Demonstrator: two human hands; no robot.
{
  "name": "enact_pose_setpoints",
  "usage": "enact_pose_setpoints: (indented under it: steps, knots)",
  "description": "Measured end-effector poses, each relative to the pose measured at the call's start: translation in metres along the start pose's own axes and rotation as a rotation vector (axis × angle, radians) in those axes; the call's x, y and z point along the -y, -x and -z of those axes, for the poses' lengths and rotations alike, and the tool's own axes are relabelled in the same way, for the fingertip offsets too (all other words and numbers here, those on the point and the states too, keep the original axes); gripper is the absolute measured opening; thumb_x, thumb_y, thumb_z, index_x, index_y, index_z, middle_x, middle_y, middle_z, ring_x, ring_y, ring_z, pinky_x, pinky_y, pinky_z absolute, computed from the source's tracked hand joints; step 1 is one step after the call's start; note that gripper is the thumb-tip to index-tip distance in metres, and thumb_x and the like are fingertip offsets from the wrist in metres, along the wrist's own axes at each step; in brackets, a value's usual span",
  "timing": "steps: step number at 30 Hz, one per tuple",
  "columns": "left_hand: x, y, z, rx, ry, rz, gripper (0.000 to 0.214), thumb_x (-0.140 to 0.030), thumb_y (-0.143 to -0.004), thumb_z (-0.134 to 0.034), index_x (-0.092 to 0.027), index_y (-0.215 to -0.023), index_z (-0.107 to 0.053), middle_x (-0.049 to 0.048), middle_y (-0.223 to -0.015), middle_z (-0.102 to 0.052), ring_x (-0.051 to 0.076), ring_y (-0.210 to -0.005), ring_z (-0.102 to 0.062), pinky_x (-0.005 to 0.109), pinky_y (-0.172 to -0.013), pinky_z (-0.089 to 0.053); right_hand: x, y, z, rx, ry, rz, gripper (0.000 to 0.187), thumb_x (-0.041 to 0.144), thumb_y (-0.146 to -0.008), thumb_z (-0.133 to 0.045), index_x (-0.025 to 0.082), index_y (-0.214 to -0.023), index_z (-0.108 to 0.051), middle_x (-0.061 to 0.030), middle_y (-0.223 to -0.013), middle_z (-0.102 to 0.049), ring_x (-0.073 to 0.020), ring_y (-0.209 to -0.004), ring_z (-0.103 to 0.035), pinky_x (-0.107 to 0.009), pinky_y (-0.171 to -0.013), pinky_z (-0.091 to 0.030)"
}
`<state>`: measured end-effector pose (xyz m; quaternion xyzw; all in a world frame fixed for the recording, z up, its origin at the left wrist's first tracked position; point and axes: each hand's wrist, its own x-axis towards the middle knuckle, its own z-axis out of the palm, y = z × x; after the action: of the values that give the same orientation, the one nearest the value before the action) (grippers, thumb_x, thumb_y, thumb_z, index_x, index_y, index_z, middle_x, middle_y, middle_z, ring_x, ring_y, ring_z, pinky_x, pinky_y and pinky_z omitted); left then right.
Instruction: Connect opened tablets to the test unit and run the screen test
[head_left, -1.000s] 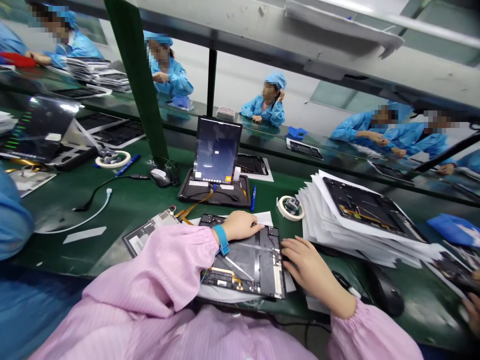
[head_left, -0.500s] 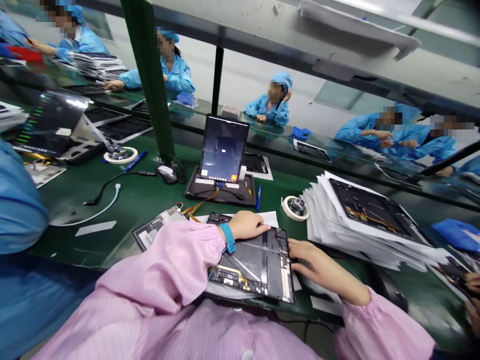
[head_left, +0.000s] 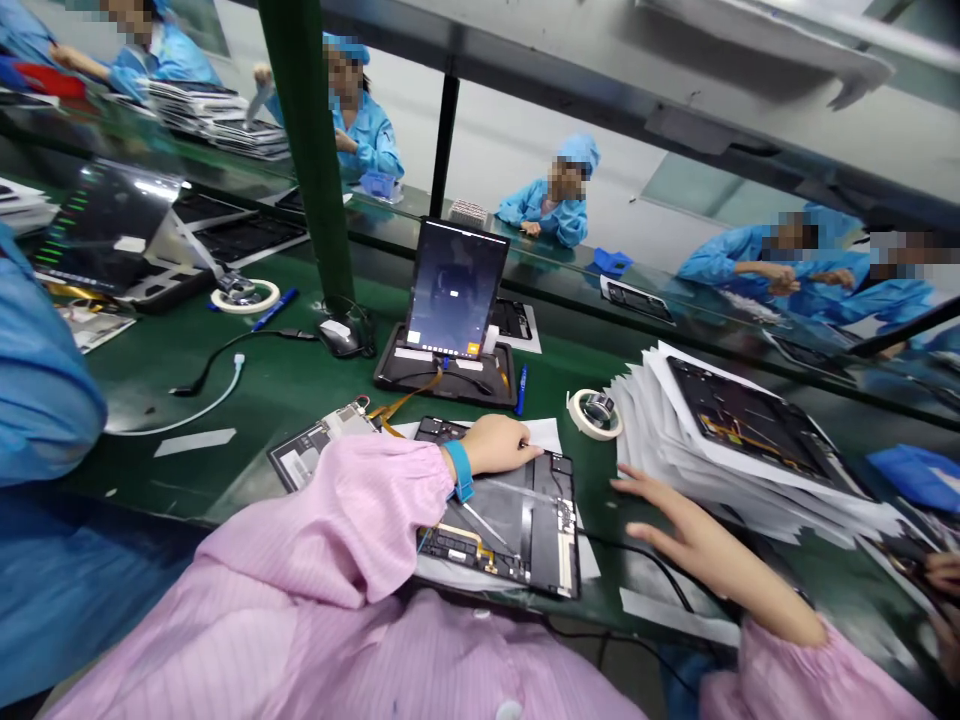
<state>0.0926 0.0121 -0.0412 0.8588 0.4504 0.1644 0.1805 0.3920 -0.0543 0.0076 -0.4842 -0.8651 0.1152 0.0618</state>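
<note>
An opened tablet (head_left: 544,520) with its inner parts showing lies on white paper in front of me. Across its top edge rests my left hand (head_left: 496,445), with a blue wrist strap and fingers curled over the rim; the fingertips are partly hidden. My right hand (head_left: 671,522) hovers off the tablet's right side, fingers spread and holding nothing. A black cable (head_left: 660,562) meets the tablet's right edge and runs below that hand. Left of the tablet, partly behind my sleeve, a flat part (head_left: 319,445) connects by an orange ribbon cable to the lit screen's base.
Behind stands a lit screen (head_left: 456,290) in a black base. A tape roll (head_left: 596,413) sits beside a tall stack of paper sheets (head_left: 637,440) topped by another open tablet (head_left: 757,420). A mouse (head_left: 341,335) and white cable (head_left: 217,405) lie left. Co-workers sit around.
My right hand has let go of the tablet's right edge and moved right, its fingers spreading. The black cable at that edge now shows. My left hand stays on the tablet.
</note>
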Motion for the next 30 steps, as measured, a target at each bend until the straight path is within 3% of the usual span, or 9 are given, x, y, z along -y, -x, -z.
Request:
enact_pose_setpoints:
  steps: [5, 8, 11, 14, 16, 18, 22, 26, 30]
  knots:
    - [0.008, 0.004, 0.050, -0.288, 0.050, -0.020, 0.026, -0.040, -0.088, -0.051, -0.018, -0.089, -0.066, 0.0061, -0.095, -0.068, 0.021, -0.093, -0.059, 0.032, -0.086, -0.044, 0.030, -0.096, -0.013, -0.092, 0.256, -0.009, 0.034, 0.029, -0.097, -0.035, 0.017, -0.121, -0.055, -0.0109, -0.129, -0.056, -0.0200, -0.121, -0.051, -0.035, -0.102, -0.041]
    - [0.050, 0.015, 0.086, -0.593, 0.060, 0.171, 0.029, -0.036, -0.090, -0.044, -0.017, -0.090, -0.066, 0.0066, -0.096, -0.068, 0.021, -0.094, -0.059, 0.034, -0.090, -0.043, 0.045, -0.160, -0.028, -0.042, 0.438, -0.039, 0.037, 0.010, -0.092, -0.033, 0.011, -0.124, -0.052, -0.0145, -0.113, -0.063, -0.0206, -0.105, -0.060, -0.031, -0.089, -0.044]
    - [0.109, 0.032, 0.105, -0.789, 0.010, 0.475, 0.029, -0.022, -0.086, -0.043, -0.012, -0.102, -0.064, 0.0105, -0.102, -0.068, 0.022, -0.098, -0.060, 0.035, -0.093, -0.043, 0.052, -0.194, -0.038, -0.033, 0.473, -0.004, 0.042, 0.002, -0.085, -0.037, 0.009, -0.124, -0.051, -0.0170, -0.104, -0.064, -0.0220, -0.093, -0.062, -0.031, -0.079, -0.043]
    - [0.157, 0.044, 0.107, -0.684, -0.019, 0.658, 0.041, -0.012, -0.075, -0.047, -0.007, -0.113, -0.061, 0.0154, -0.114, -0.065, 0.025, -0.106, -0.058, 0.037, -0.097, -0.041, 0.049, -0.197, -0.031, -0.006, 0.493, 0.053, 0.025, 0.007, -0.082, -0.046, 0.013, -0.101, -0.062, -0.0112, -0.092, -0.066, -0.0200, -0.084, -0.062, -0.028, -0.072, -0.039]
    - [0.174, 0.043, 0.103, -0.605, -0.013, 0.660, 0.043, -0.014, -0.072, -0.053, -0.009, -0.114, -0.063, 0.0146, -0.116, -0.064, 0.025, -0.107, -0.057, 0.036, -0.099, -0.040, 0.043, -0.187, -0.016, -0.025, 0.515, 0.022, 0.018, 0.012, -0.082, -0.046, 0.014, -0.090, -0.062, -0.0095, -0.085, -0.067, -0.0205, -0.079, -0.062, -0.028, -0.066, -0.037]
    - [0.181, 0.036, 0.096, -0.577, 0.000, 0.632, 0.039, -0.022, -0.072, -0.058, -0.013, -0.110, -0.066, 0.0119, -0.115, -0.065, 0.026, -0.108, -0.056, 0.036, -0.100, -0.039, 0.039, -0.171, 0.003, -0.120, 0.535, -0.084, 0.023, 0.016, -0.086, -0.040, 0.015, -0.097, -0.060, -0.0095, -0.085, -0.067, -0.0216, -0.077, -0.062, -0.028, -0.060, -0.034]
    - [0.185, 0.020, 0.086, -0.583, -0.005, 0.623, 0.031, -0.039, -0.075, -0.060, -0.016, -0.094, -0.070, 0.0109, -0.106, -0.067, 0.027, -0.105, -0.054, 0.038, -0.097, -0.040, 0.039, -0.137, 0.021, -0.236, 0.506, -0.237, 0.033, 0.022, -0.087, -0.038, 0.019, -0.115, -0.055, -0.0052, -0.082, -0.068, -0.0196, -0.070, -0.062, -0.028, -0.057, -0.032]
    - [0.181, 0.019, 0.086, -0.628, -0.032, 0.648, 0.035, -0.044, -0.076, -0.059, -0.017, -0.095, -0.068, 0.0118, -0.104, -0.065, 0.028, -0.104, -0.052, 0.041, -0.097, -0.039, 0.045, -0.121, -0.005, -0.037, 0.515, -0.171, 0.032, 0.020, -0.085, -0.042, 0.018, -0.113, -0.058, -0.0085, -0.088, -0.069, -0.0206, -0.073, -0.063, -0.027, -0.060, -0.035]
    - [0.147, 0.033, 0.097, -0.678, -0.042, 0.578, 0.044, -0.043, -0.076, -0.058, -0.014, -0.110, -0.062, 0.0121, -0.113, -0.062, 0.028, -0.106, -0.052, 0.040, -0.096, -0.039, 0.045, -0.125, -0.027, 0.006, 0.499, -0.169, 0.022, 0.019, -0.085, -0.044, 0.014, -0.096, -0.062, -0.0108, -0.079, -0.067, -0.0215, -0.071, -0.063, -0.027, -0.060, -0.036]
